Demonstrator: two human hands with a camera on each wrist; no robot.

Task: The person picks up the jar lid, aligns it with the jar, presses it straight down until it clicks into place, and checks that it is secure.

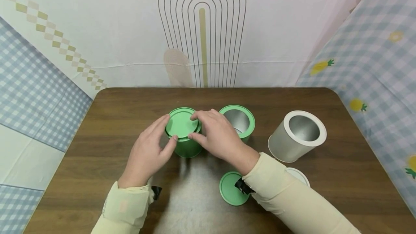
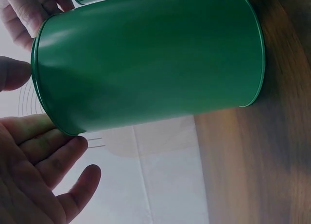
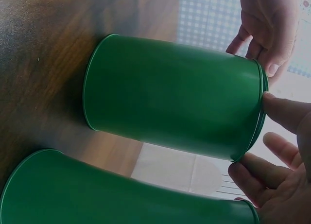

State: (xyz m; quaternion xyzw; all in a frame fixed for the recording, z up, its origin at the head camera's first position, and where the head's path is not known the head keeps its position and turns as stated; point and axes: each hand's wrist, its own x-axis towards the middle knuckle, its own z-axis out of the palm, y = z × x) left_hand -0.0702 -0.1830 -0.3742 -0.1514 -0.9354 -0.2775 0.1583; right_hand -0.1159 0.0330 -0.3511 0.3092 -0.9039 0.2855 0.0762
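A green can [image 1: 188, 149] stands upright on the table with a green lid [image 1: 182, 122] on top. The lid sits slightly tilted, its right edge a little raised. My left hand [image 1: 147, 149] holds the lid's left side, thumb at the near rim and fingers on the outer edge. On the other side my right hand [image 1: 219, 136] pinches the rim between thumb and fingers. Both wrist views show the green can's wall [image 2: 150, 59] with fingertips at its top rim; the right wrist view also shows the lidded can [image 3: 175, 97] standing on the table.
Right of it stands a second green can [image 1: 249, 127] without a lid, partly behind my right hand. A white can [image 1: 286, 140], also uncovered, is farther right. A loose green lid [image 1: 231, 190] and a white lid [image 1: 299, 174] lie nearer, partly covered by my right arm.
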